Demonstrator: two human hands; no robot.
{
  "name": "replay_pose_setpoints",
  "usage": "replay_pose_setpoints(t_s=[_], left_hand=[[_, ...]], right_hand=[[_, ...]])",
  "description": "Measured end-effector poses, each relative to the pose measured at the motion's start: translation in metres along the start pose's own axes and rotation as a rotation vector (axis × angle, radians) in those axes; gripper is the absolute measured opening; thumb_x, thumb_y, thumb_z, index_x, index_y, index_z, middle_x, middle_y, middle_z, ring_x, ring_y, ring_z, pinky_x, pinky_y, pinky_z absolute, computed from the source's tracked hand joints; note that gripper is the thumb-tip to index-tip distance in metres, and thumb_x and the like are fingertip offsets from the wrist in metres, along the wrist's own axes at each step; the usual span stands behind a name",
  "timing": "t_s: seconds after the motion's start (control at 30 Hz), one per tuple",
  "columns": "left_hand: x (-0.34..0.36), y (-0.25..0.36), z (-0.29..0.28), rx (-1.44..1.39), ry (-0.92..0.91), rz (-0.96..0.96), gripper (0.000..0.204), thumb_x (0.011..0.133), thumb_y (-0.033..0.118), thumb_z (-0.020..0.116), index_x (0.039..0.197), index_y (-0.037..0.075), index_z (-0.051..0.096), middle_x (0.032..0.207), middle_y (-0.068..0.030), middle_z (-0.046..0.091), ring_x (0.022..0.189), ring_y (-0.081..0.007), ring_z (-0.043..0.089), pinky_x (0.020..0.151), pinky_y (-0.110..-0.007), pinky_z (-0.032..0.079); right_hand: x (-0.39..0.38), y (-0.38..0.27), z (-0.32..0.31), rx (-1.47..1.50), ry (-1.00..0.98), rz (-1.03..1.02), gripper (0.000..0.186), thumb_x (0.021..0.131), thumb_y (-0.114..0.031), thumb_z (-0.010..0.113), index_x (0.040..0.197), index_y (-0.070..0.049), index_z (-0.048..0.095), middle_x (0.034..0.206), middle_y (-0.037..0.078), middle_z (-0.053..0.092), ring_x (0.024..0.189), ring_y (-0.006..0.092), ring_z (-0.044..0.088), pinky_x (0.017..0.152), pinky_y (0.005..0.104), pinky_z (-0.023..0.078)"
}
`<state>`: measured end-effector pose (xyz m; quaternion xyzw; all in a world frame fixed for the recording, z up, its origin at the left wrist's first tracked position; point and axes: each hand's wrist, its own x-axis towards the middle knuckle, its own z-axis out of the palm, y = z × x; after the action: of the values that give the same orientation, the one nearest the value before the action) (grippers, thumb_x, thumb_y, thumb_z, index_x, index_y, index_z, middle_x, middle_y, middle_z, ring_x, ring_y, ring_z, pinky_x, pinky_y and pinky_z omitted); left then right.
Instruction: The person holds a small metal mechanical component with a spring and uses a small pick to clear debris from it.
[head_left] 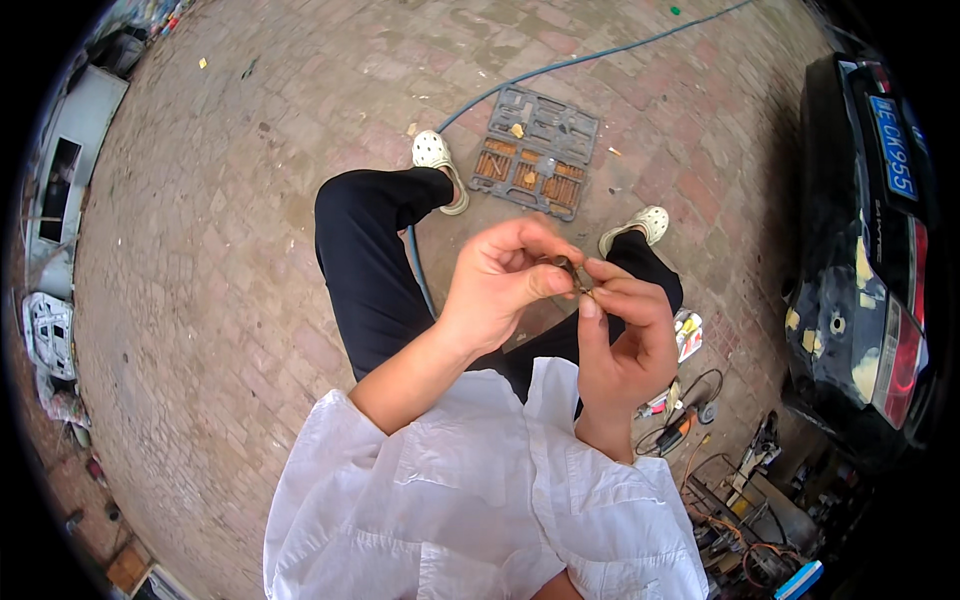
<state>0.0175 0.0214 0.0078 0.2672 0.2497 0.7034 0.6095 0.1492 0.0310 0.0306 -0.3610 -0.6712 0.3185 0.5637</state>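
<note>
Bricks (250, 300) lie under an open case (537, 150), while left hand (497, 280) and right hand (632, 340) pinch 1 small part (563, 265).

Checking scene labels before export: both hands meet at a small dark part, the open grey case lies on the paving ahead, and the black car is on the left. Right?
Wrong side for the car: the head view shows the black car on the right. The left hand and right hand do meet at a small dark part, and the open grey case lies on the paving ahead.
</note>
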Motion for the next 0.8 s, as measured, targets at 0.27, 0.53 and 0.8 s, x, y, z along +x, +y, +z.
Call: replay_pose_setpoints(t_s=[0.27,0.53,0.8], left_hand=[[-0.0027,-0.0013,-0.0075,-0.103,-0.040,-0.063,0.018,0.079,-0.001,0.071,0.095,0.000,0.063,0.093,-0.0071,0.065,0.084,-0.0146,0.064,0.076,-0.027,0.054],[-0.0003,0.0010,-0.0070,-0.152,-0.078,-0.108,0.017,0.080,-0.001,0.071,0.094,0.000,0.063,0.092,-0.0071,0.065,0.083,-0.0147,0.064,0.075,-0.027,0.053],[0.0013,-0.0018,-0.0092,-0.058,-0.018,-0.074,0.019,0.079,0.006,0.073,0.093,0.000,0.063,0.088,-0.0057,0.060,0.080,-0.0138,0.061,0.071,-0.026,0.052]], right_hand=[[0.0028,-0.0035,-0.0002,0.040,-0.039,0.011,0.017,0.073,0.010,0.070,0.083,0.002,0.060,0.084,0.014,0.063,0.083,0.0230,0.068,0.060,0.0245,0.052],[0.0044,-0.0003,-0.0029,0.018,-0.055,-0.009,0.016,0.073,0.010,0.070,0.082,0.002,0.060,0.084,0.014,0.064,0.082,0.0237,0.068,0.061,0.0252,0.053],[0.0052,0.0034,-0.0030,0.004,-0.087,-0.015,0.015,0.073,0.009,0.071,0.080,0.002,0.060,0.083,0.013,0.064,0.081,0.0229,0.069,0.060,0.0247,0.052]])
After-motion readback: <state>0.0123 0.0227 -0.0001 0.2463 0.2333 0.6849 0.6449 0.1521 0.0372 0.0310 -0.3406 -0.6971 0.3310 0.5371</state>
